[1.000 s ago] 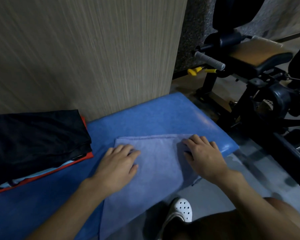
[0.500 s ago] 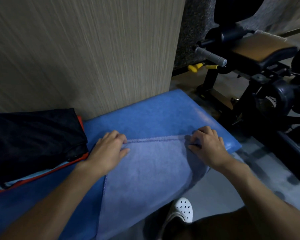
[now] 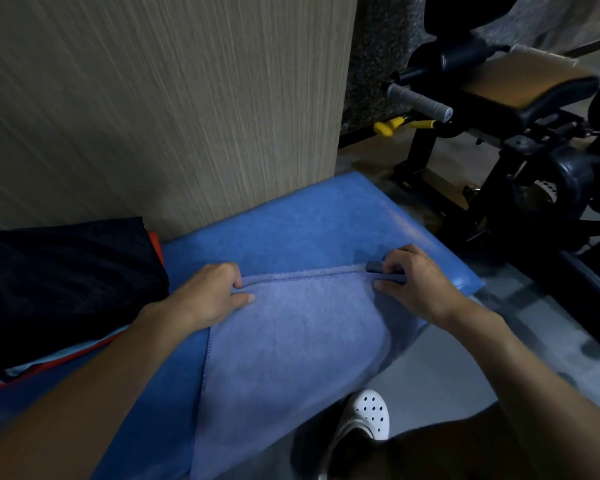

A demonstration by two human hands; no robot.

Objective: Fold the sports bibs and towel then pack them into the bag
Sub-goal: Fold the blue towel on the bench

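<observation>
A soft lavender-blue terry towel [image 3: 291, 348] lies on the padded blue vinyl desk [image 3: 309, 220], its near part draped over the desk's near edge. The left hand [image 3: 205, 299] pinches the towel's far left corner, fingers curled under the stitched hem and thumb flat on top. The right hand [image 3: 420, 285] grips the far right corner, where a small dark tag shows. At the left of the desk sits a folded stack of sports bibs [image 3: 59, 282], black on top, with orange and pale blue edges beneath. A white perforated clog [image 3: 368, 414] stands on the floor below the towel.
</observation>
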